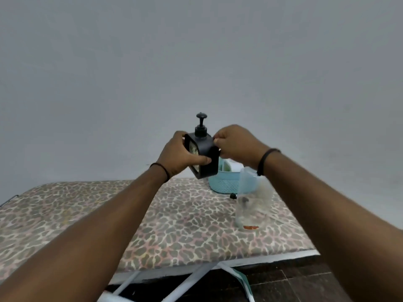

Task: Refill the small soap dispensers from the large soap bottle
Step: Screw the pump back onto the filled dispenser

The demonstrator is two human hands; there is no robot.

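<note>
Both of your hands hold a black square soap dispenser (pixel 201 154) up in the air, tilted, above the far edge of a leopard-print table (pixel 87 214). Your left hand (pixel 177 154) wraps its side, thumb across the front label. Your right hand (pixel 236 146) pinches its upper right corner. Below the dispenser a light blue basket (pixel 224 185) rests on the table, with a clear plastic bottle (pixel 254 205) just in front of it.
</note>
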